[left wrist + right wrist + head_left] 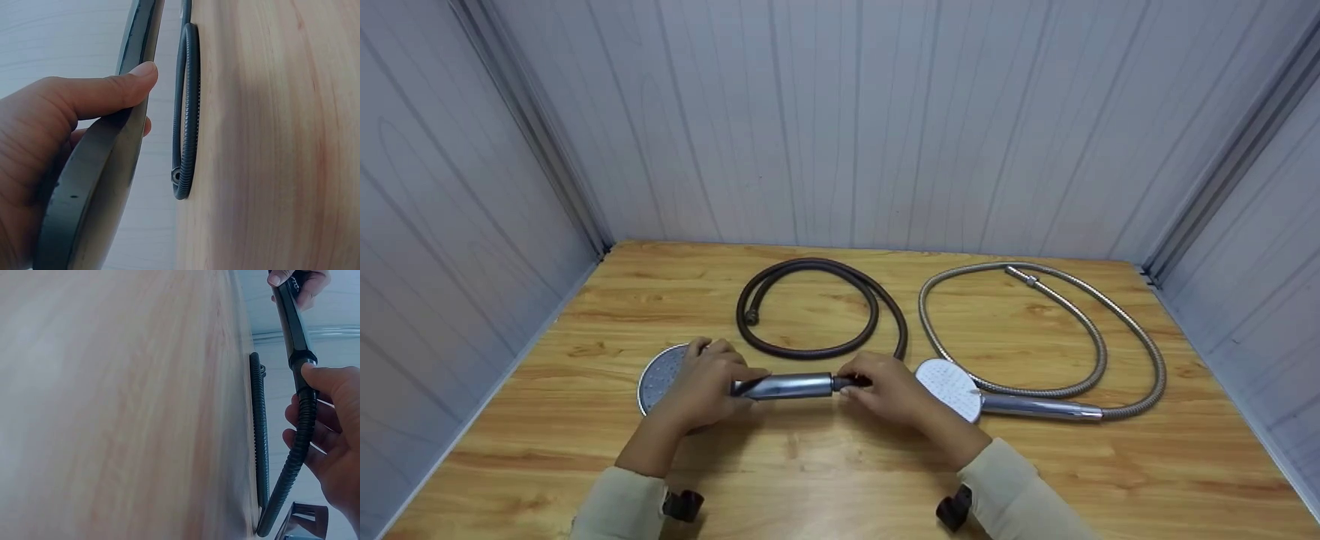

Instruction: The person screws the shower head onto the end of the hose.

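Observation:
My left hand point(706, 386) grips a shower head point(660, 377) by its neck, thumb laid along the handle, as the left wrist view shows. The round grey spray face lies left of the hand, and the silver-and-black handle point(793, 385) points right. At the handle's end my right hand point(885, 386) pinches the connector of a dark ribbed shower hose point(817, 350). In the right wrist view this connector point(304, 377) meets the handle end, and the hose bends down from it. The shower head is held above the table. The rest of the dark hose lies looped behind, its free end fitting point(751, 316) at left.
A second shower head point(949, 388) with a white face lies right of my right hand, its chrome handle point(1039, 407) joined to a coiled silver hose point(1156, 360). Pale panel walls point(855, 127) enclose the wooden table point(810, 487) at the back and sides.

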Available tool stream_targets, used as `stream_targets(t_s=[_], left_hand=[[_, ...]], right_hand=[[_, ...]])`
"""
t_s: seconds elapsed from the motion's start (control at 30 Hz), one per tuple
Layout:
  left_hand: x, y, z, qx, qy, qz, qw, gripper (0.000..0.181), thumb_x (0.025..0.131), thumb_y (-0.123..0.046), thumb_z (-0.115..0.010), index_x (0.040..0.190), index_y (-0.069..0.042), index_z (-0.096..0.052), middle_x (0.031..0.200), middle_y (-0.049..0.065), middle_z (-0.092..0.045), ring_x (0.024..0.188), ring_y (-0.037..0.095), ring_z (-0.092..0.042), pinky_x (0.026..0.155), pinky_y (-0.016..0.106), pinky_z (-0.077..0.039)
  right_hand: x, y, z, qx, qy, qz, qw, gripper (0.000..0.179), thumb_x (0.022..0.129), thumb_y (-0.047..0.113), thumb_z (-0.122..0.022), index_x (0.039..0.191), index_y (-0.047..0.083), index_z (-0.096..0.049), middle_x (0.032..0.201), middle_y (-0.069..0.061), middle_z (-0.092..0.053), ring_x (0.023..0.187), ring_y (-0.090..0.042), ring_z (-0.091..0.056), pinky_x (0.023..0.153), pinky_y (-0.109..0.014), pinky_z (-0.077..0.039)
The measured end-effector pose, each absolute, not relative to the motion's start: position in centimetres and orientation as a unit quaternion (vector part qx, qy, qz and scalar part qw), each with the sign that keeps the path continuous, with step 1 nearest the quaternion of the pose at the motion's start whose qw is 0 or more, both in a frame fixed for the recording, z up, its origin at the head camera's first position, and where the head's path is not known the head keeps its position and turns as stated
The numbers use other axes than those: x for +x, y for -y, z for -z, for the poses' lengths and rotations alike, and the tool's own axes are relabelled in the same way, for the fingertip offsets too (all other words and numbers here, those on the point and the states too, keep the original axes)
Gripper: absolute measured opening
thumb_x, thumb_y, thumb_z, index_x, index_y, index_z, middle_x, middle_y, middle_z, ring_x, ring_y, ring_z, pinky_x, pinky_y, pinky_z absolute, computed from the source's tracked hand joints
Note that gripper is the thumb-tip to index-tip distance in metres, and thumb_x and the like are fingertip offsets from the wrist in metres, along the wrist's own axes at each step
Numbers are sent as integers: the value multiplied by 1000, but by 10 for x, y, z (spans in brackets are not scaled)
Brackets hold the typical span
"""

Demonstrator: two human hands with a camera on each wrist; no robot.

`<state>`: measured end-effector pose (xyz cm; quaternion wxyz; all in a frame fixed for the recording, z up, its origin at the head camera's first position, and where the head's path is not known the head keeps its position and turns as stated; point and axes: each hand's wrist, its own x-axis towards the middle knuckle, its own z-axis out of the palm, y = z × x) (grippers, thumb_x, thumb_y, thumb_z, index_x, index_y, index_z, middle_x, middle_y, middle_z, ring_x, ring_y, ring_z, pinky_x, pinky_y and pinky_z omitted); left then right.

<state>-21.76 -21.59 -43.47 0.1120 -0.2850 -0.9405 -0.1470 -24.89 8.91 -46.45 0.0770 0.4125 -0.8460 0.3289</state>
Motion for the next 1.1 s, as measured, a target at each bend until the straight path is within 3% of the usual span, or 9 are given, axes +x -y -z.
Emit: stream_targets(t_s=[0.27, 0.43, 0.73, 1.1], left_hand=[[-218, 216, 434, -285, 940, 150, 112, 36, 70, -21, -87, 106, -23, -78, 86, -5, -69, 91, 18, -50, 100, 62, -25], [-218, 216, 435, -287, 939, 152, 112, 36, 70, -22, -87, 106, -23, -78, 86, -4, -69, 90, 18, -50, 100, 62, -25], [-216, 216, 434, -289, 937, 158, 116, 37, 70, -22, -87, 106, -22, -78, 86, -4, -69, 90, 18, -50, 98, 60, -27], [-217, 216, 434, -289, 937, 156, 118, 37, 69, -21, -87, 106, -23, -78, 85, -5, -68, 88, 18, -48, 98, 61, -26]], right_hand=[[-249, -89, 464, 407, 855, -315, 64, 20, 92, 18, -68, 107, 5, -71, 96, -5, -69, 88, -15, -62, 79, -34, -51], [-247, -89, 464, 393, 855, -332, 57, 26, 88, 17, -73, 111, 5, -68, 100, -5, -66, 90, -18, -62, 78, -34, -52], [-247, -85, 462, 372, 857, -354, 45, 25, 81, 3, -78, 96, 10, -60, 98, 0, -58, 89, -13, -60, 78, -30, -52], [-247, -87, 463, 387, 855, -341, 57, 17, 84, 5, -75, 98, 7, -66, 97, -2, -62, 89, -15, -61, 78, -31, -52]])
